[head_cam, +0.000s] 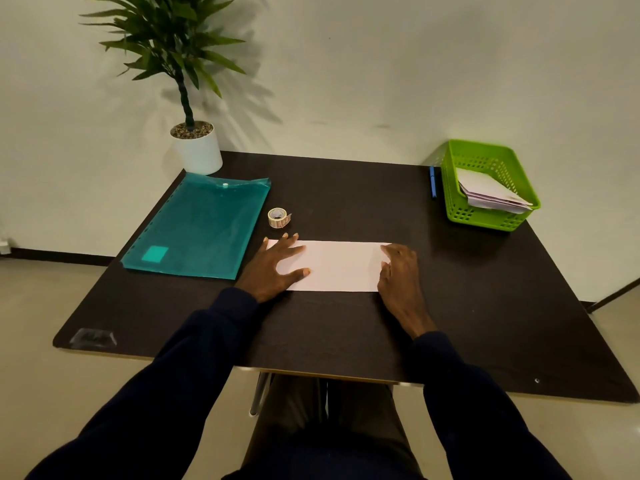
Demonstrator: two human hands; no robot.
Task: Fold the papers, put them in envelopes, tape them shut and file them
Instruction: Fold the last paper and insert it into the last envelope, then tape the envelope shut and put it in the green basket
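A folded white paper (341,266) lies flat in the middle of the dark table (346,334). My left hand (275,268) presses on its left end with fingers spread. At the paper's right end my right hand (398,271) rests with fingers curled on the edge. A roll of tape (278,217) stands just behind the paper, to the left. A teal plastic folder (201,226) lies at the left. A green basket (490,185) at the back right holds several white envelopes (491,194).
A potted plant in a white pot (197,147) stands at the table's back left corner. Beside the basket's left wall lies a blue pen (432,181). A strip of tape (92,337) is stuck near the front left corner. The wall is right behind the table.
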